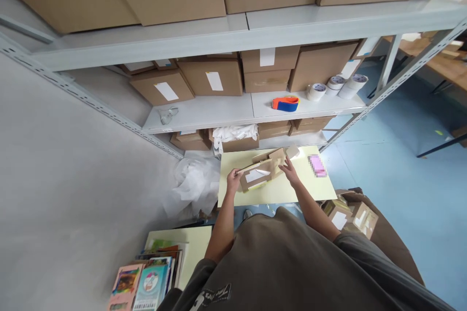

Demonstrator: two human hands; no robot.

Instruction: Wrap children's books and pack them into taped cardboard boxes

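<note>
Gray shirt point(292, 257) fills my near view. Beyond it, the box point(255, 175) is over the table point(266, 197), left hand point(233, 181) pinching its corner, right hand point(289, 173) spread at its flaps. Plastic point(197, 180) crowds the left; a shelf point(226, 108) blocks the front.

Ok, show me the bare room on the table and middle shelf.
Table: far-left corner beyond the left hand, and a patch between the right hand and the blurred pink item. Shelf: the stretch between the glasses and the orange-and-blue item. Crowded: shelf's right end, with tape rolls; table's middle, under the carton.
</note>
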